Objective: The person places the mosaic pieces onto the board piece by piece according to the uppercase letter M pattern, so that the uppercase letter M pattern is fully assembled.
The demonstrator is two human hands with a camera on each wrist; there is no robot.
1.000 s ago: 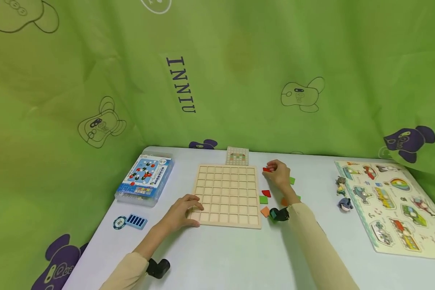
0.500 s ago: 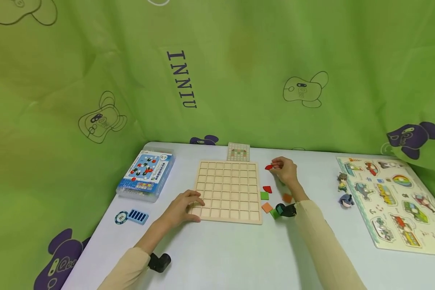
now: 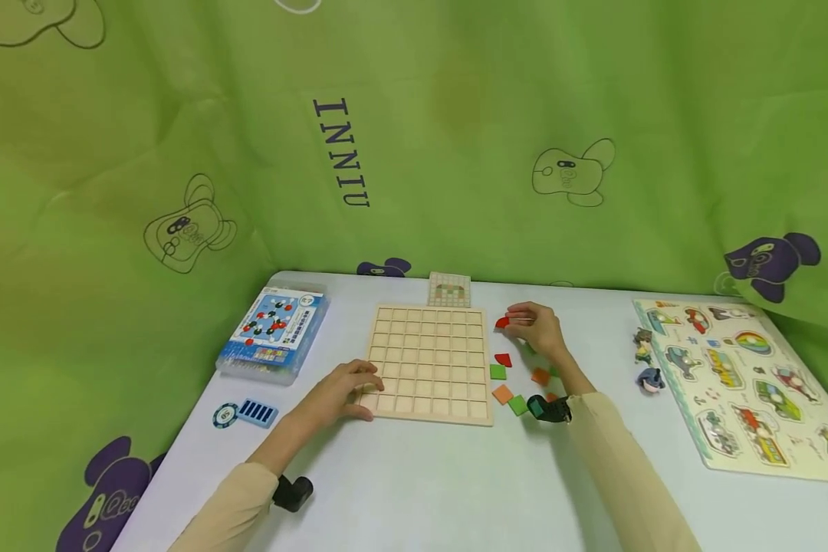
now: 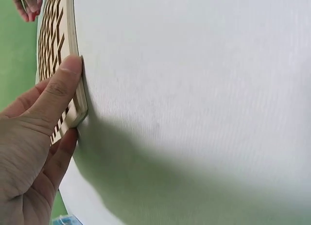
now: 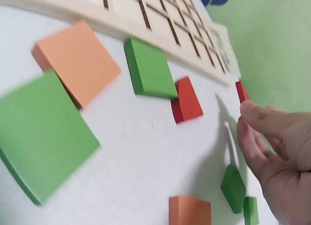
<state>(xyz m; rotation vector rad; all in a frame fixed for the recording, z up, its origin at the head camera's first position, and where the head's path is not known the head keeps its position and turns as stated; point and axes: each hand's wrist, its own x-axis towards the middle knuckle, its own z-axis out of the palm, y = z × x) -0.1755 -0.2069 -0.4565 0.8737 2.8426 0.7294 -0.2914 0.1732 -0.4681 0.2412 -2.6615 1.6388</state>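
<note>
My left hand [image 3: 336,392] grips the near left corner of a wooden grid board [image 3: 428,364]. In the left wrist view its thumb presses the board's front edge [image 4: 73,30], with the fingers around the corner. Beyond the far right part of the board, my right hand [image 3: 541,330] pinches a red quarter-circle block [image 5: 242,92] between thumb and fingertips, raised off the table. Another red block [image 5: 189,99] lies beside the board, touching or nearly touching a green square block [image 5: 149,68]. Nearer me are an orange square block [image 5: 80,57] and a green one [image 5: 46,137].
A small pattern card [image 3: 449,290] lies behind the board. More green and orange blocks [image 3: 540,376] lie under the right forearm. At left are a plastic case [image 3: 272,333] and a blue token set [image 3: 257,412]; at right, two figurines [image 3: 651,379] and a picture puzzle [image 3: 745,391].
The right hand, with the red block, has shifted slightly toward the board and its wrist has swung a little to the right. The left hand stays at the board's corner.
</note>
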